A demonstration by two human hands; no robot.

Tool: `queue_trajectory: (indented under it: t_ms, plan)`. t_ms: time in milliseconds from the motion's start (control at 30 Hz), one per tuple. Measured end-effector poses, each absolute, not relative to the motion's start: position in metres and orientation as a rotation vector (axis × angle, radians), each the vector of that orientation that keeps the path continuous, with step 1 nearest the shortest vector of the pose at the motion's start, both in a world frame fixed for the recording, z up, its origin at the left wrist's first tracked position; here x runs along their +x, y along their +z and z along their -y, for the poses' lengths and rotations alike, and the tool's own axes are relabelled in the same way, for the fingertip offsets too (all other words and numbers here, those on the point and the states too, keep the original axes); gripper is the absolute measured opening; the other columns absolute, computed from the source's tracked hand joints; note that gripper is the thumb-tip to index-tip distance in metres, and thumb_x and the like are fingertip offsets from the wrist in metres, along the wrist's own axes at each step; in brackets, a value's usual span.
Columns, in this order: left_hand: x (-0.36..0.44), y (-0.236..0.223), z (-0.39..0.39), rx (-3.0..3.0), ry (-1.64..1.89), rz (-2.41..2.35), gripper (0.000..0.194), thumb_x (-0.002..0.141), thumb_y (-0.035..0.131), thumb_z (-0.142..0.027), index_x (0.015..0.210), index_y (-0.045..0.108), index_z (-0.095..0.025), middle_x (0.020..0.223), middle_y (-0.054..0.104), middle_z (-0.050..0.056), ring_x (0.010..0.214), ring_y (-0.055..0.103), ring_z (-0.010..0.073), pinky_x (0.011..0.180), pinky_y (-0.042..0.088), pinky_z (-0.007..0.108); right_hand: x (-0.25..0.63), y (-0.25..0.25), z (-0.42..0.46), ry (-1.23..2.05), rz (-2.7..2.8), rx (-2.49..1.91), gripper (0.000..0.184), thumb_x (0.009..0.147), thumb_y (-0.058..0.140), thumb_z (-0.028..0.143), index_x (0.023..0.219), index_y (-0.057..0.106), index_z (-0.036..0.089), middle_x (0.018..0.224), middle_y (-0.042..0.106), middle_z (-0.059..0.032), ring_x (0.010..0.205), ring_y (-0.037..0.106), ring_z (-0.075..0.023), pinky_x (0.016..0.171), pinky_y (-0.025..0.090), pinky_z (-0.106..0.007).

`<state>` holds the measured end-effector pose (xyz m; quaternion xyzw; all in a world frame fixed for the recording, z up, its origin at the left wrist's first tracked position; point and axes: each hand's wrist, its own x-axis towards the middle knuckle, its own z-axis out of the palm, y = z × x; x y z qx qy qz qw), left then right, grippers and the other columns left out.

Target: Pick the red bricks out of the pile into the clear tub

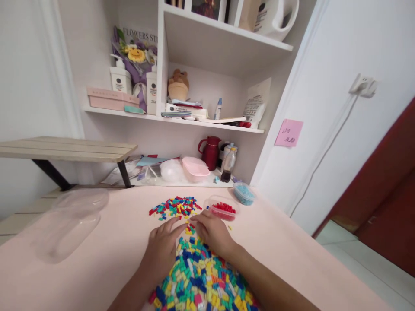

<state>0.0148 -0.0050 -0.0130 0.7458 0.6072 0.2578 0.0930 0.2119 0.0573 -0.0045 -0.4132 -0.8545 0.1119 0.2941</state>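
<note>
A large heap of small multicoloured building bricks (194, 274) spreads over the pink tabletop beneath my forearms. My left hand (164, 242) rests at the heap's far left edge, fingers stretched and thumb apart. Opposite it, my right hand (212, 229) reaches leftward with its fingers bent but apart, and nothing shows in its grasp. Several loose bricks (189, 229) lie between the fingertips of both hands. Just beyond is a smaller pile of mixed bricks (177, 206). A clear tub (238, 207) of red bricks (223, 209) stands right behind my right hand.
Farther right sits a tub of light blue pieces (244, 194). Clear plastic containers (69, 233) lie on the left, near a small wooden stand (68, 149). At the back are a pink bowl (195, 168), a red jug (210, 153) and a bottle (228, 165) under white shelves (181, 121).
</note>
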Motion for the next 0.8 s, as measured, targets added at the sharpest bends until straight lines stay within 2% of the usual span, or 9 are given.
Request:
queue_trajectory:
  t_ms: [133, 267, 533, 733, 800]
  plan:
    - [0.0146, -0.0156, 0.0066, 2.272, 0.714, -1.781, 0.056, 0.082, 0.04, -0.006, 0.125, 0.063, -0.034, 0.14, 0.056, 0.003, 0.132, 0.046, 0.0229, 0.106, 0.034, 0.046, 0.2137, -0.0126, -0.0608, 0.273, 2.34, -1.179, 0.027, 0.093, 0.052, 0.025, 0.112, 0.071, 0.029, 0.1, 0.066, -0.0052, 0.089, 0.064, -0.0181, 0.078, 0.047, -0.026]
    - [0.0141, -0.0177, 0.0046, 2.212, 0.797, -1.802, 0.053, 0.081, 0.039, -0.005, 0.116, 0.068, -0.032, 0.133, 0.062, 0.003, 0.127, 0.05, 0.0209, 0.104, 0.036, 0.044, 0.2146, -0.0118, -0.0632, 0.26, 2.378, -1.176, 0.028, 0.091, 0.056, 0.025, 0.113, 0.071, 0.033, 0.101, 0.066, -0.0032, 0.088, 0.063, -0.0172, 0.076, 0.046, -0.025]
    - [0.0144, -0.0174, 0.0025, 2.188, 0.844, -1.813, 0.045, 0.081, 0.039, -0.007, 0.102, 0.072, -0.029, 0.127, 0.065, 0.003, 0.122, 0.055, 0.021, 0.103, 0.038, 0.043, 0.213, -0.0093, -0.0647, 0.372, 2.289, -1.21, 0.009, 0.082, 0.061, 0.017, 0.083, 0.068, 0.023, 0.088, 0.065, -0.0009, 0.079, 0.06, -0.0158, 0.071, 0.042, -0.024]
    - [0.0134, -0.0183, 0.0017, 2.216, 0.843, -1.816, 0.044, 0.083, 0.038, -0.01, 0.104, 0.072, -0.029, 0.126, 0.065, 0.003, 0.121, 0.055, 0.0208, 0.103, 0.039, 0.043, 0.2127, -0.0071, -0.0627, 0.342, 2.249, -1.226, 0.013, 0.087, 0.056, 0.02, 0.084, 0.069, 0.022, 0.089, 0.066, -0.0027, 0.079, 0.06, -0.016, 0.07, 0.041, -0.024]
    - [0.0136, -0.0184, 0.0017, 2.212, 0.844, -1.816, 0.043, 0.084, 0.038, -0.011, 0.104, 0.072, -0.029, 0.126, 0.065, 0.003, 0.121, 0.055, 0.0214, 0.102, 0.039, 0.044, 0.2137, -0.0076, -0.0628, 0.343, 2.248, -1.198, 0.016, 0.087, 0.057, 0.019, 0.093, 0.071, 0.024, 0.093, 0.066, -0.0026, 0.081, 0.061, -0.0161, 0.072, 0.043, -0.024]
